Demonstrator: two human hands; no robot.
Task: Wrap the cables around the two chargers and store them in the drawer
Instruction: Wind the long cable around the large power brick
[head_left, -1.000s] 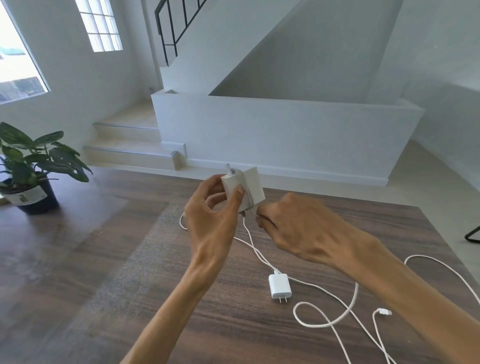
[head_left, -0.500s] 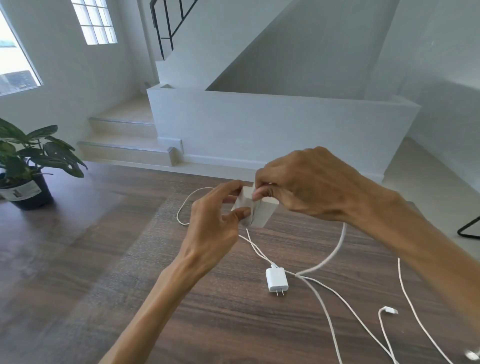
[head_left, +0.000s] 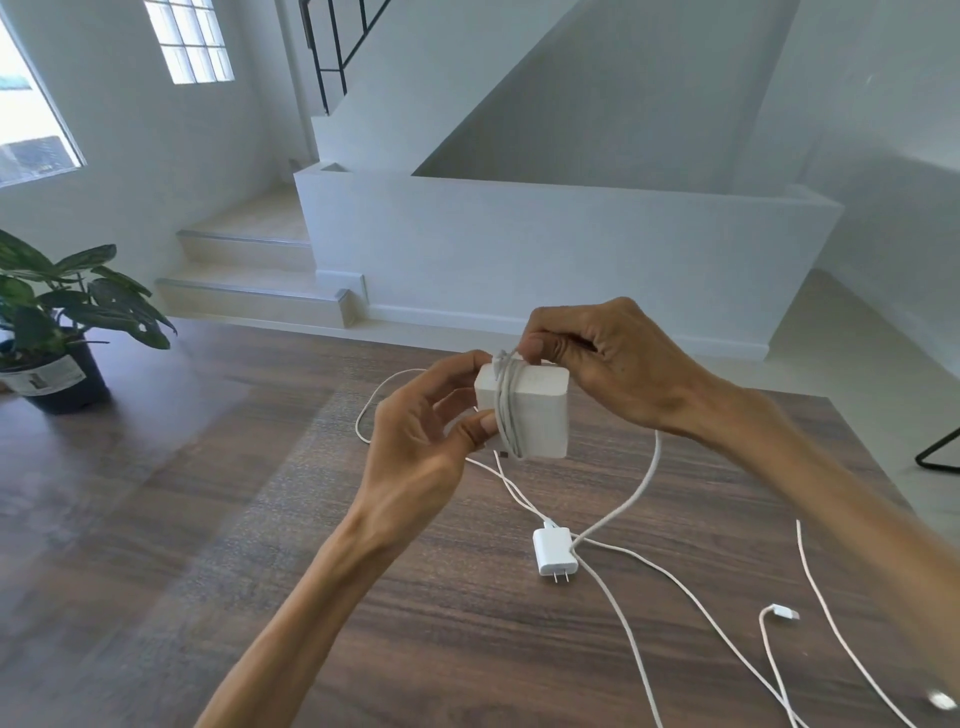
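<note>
Charger block (head_left: 535, 413) up off the table (head_left: 260, 545), pinched at its left end by left hand (head_left: 415, 441). Cable (head_left: 641, 478) pinched over its top edge by right hand (head_left: 597, 358), turns crosswise; slack trailing down-right. Second charger (head_left: 555, 552) flat below.

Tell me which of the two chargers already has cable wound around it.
The large square charger held up between both hands: cable loops circle its body. The small charger lies flat on the table, its cable trailing loose.

White walls; staircase (head_left: 244, 260); bright windows (head_left: 195, 44); potted plant (head_left: 57, 332); wood table (head_left: 208, 519).
</note>
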